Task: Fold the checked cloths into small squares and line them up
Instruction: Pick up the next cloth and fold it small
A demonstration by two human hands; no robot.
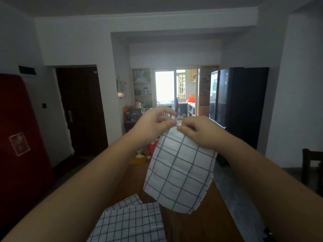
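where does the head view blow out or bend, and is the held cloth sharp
Head view: the glass door at the back is blown out to white, leaving the room dim; head view: the wide lens bows the walls and stretches the forearms toward the corners; head view: the held checked cloth, pinched by the left hand and right hand, is fairly sharp, grid readable.

Noted red cabinet (21,137) far left, dark door (82,110) beside it. Black fridge (232,105) right; dark chair (312,163) at right edge. Wooden table (201,227) below, yellow item (139,158) at far end.
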